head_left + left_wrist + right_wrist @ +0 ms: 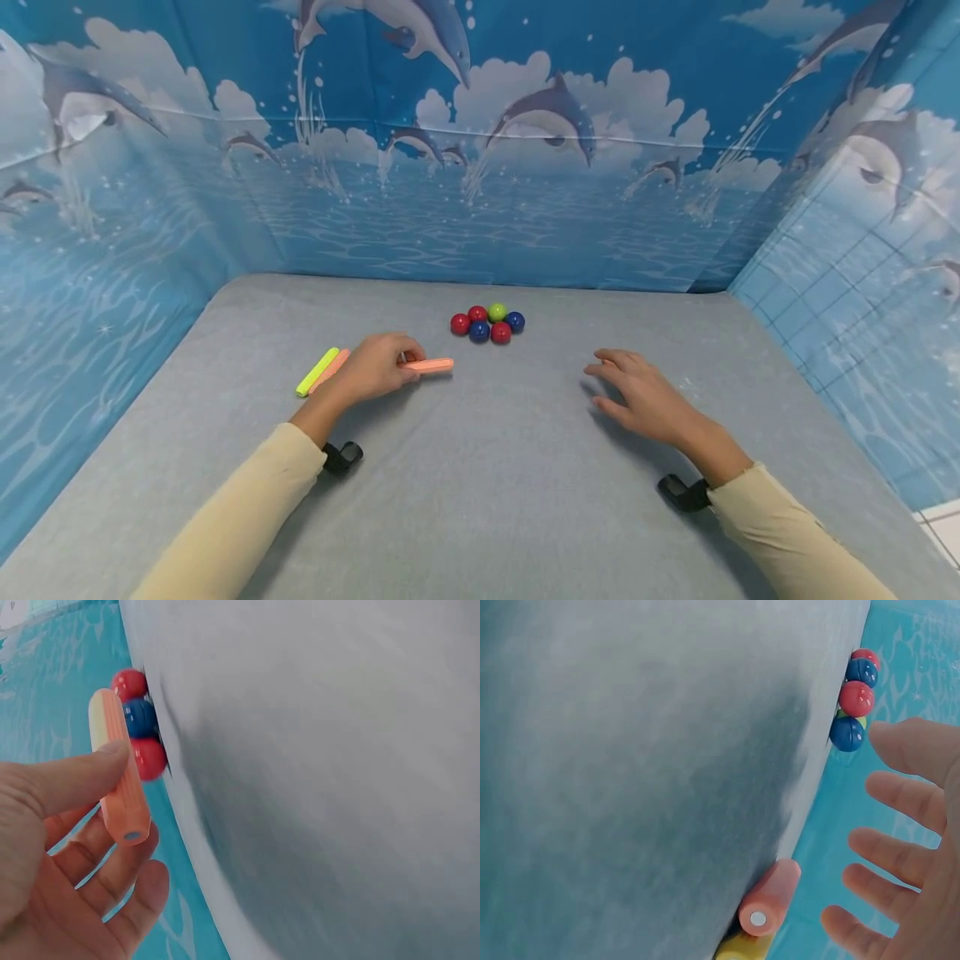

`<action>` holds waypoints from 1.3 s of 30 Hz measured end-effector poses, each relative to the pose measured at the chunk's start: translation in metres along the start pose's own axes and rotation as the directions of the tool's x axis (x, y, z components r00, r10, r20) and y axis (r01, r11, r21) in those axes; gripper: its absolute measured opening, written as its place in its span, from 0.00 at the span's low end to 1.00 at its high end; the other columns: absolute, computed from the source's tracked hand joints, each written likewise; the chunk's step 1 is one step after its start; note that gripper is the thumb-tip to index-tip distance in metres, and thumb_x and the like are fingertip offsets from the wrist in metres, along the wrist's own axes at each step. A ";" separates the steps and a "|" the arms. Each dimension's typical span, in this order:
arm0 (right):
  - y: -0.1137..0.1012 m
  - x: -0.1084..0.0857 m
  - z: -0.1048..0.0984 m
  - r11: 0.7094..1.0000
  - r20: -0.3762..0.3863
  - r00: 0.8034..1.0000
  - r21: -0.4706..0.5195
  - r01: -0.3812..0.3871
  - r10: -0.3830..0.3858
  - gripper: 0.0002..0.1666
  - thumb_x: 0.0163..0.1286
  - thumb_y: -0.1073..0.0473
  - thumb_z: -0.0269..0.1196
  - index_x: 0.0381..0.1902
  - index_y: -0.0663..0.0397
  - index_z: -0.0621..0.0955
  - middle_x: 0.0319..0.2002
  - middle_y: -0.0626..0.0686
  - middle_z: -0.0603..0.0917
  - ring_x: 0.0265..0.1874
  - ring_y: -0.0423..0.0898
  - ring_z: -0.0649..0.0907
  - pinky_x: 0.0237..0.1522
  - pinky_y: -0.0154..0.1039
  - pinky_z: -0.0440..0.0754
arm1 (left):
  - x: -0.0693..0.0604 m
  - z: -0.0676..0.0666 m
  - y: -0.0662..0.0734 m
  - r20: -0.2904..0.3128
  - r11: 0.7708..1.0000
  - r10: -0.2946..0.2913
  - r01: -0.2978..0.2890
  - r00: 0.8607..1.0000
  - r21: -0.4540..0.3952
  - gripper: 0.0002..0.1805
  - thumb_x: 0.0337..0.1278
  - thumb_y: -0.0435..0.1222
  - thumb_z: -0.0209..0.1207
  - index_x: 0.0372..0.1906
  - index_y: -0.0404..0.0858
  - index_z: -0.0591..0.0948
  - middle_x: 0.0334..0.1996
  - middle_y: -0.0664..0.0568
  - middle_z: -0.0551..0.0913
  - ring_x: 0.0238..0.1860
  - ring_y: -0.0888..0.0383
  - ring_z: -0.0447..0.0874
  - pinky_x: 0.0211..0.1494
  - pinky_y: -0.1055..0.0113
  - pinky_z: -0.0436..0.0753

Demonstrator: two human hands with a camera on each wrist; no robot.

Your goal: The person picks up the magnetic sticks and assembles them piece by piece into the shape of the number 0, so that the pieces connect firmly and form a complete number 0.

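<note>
My left hand (378,367) pinches an orange ribbed rod (431,366) between thumb and fingers, just above the table. In the left wrist view a small round disc shows in the near end of that rod (124,780). Left of this hand lie a yellow-green rod (317,372) and another orange rod (330,371), side by side and partly hidden by the hand. On the right, my right hand (637,396) hovers over the table with fingers spread and nothing in it. Its spread fingers also show in the right wrist view (900,862).
Several glossy balls sit clustered toward the table's back: red balls (500,332), blue balls (479,332) and a green ball (497,312). A grey cloth covers the table (510,483). Blue dolphin-print curtains (525,217) enclose its back and sides.
</note>
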State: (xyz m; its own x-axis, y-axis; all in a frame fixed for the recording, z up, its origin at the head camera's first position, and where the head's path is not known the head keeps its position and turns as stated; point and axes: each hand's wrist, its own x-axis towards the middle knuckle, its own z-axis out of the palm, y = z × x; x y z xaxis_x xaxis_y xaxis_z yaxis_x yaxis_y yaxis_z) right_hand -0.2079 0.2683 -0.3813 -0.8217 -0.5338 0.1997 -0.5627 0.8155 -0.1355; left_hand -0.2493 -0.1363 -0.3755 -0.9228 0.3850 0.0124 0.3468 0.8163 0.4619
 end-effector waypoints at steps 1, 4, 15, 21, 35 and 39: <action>0.000 0.001 0.001 1.000 0.004 1.000 -0.001 -0.004 0.004 0.25 0.66 0.57 0.67 0.60 0.58 0.79 0.65 0.67 0.74 0.64 0.65 0.73 0.61 0.66 0.71 | 0.004 0.002 0.004 0.005 1.000 0.004 -0.004 1.000 -0.006 0.11 0.58 0.36 0.67 0.47 0.44 0.86 0.41 0.52 0.85 0.38 0.57 0.79 0.42 0.61 0.79; -0.001 0.003 0.002 1.000 0.017 1.000 0.001 -0.013 0.013 0.26 0.66 0.56 0.67 0.60 0.58 0.79 0.65 0.66 0.74 0.65 0.65 0.72 0.62 0.66 0.70 | 0.016 0.009 0.015 0.014 1.000 0.011 -0.011 1.000 -0.014 0.11 0.58 0.37 0.67 0.46 0.44 0.86 0.41 0.52 0.85 0.38 0.57 0.79 0.43 0.62 0.79; -0.003 0.011 0.004 1.000 0.019 1.000 0.024 0.004 -0.005 0.25 0.67 0.56 0.66 0.60 0.58 0.79 0.66 0.66 0.74 0.65 0.65 0.72 0.63 0.66 0.69 | 0.055 0.033 0.050 0.085 0.997 0.007 0.000 0.996 -0.081 0.15 0.58 0.36 0.67 0.51 0.44 0.86 0.48 0.52 0.86 0.46 0.55 0.78 0.51 0.61 0.80; -0.007 0.019 0.008 0.998 0.021 1.000 0.065 -0.011 0.010 0.23 0.68 0.56 0.65 0.60 0.56 0.80 0.66 0.63 0.75 0.65 0.63 0.74 0.64 0.64 0.70 | 0.071 0.042 0.054 0.139 0.994 -0.020 0.035 0.990 -0.108 0.16 0.58 0.38 0.68 0.52 0.44 0.85 0.49 0.52 0.83 0.48 0.55 0.75 0.49 0.62 0.79; -0.007 0.049 0.011 0.977 0.086 0.993 0.190 -0.095 0.080 0.22 0.71 0.56 0.61 0.61 0.57 0.79 0.67 0.63 0.73 0.67 0.63 0.71 0.65 0.65 0.70 | 0.073 0.042 0.052 0.185 0.996 -0.026 0.041 0.982 -0.078 0.16 0.59 0.37 0.67 0.53 0.44 0.84 0.47 0.52 0.83 0.48 0.56 0.76 0.48 0.64 0.81; -0.005 0.056 0.010 0.961 0.096 0.990 0.245 -0.127 0.106 0.23 0.72 0.58 0.60 0.62 0.59 0.78 0.67 0.64 0.73 0.68 0.64 0.71 0.66 0.65 0.68 | 0.070 0.041 0.051 0.157 0.998 0.002 0.007 0.988 -0.058 0.14 0.60 0.36 0.66 0.51 0.44 0.85 0.46 0.52 0.84 0.47 0.55 0.77 0.51 0.62 0.81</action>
State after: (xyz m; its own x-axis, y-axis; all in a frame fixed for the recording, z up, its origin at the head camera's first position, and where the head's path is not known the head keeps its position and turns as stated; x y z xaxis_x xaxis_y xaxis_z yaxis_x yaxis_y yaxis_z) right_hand -0.2522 0.2318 -0.3796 -0.8817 -0.4632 0.0898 -0.4588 0.7970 -0.3929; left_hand -0.2890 -0.0502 -0.3875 -0.8844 0.4496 -0.1256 0.3302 0.7927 0.5125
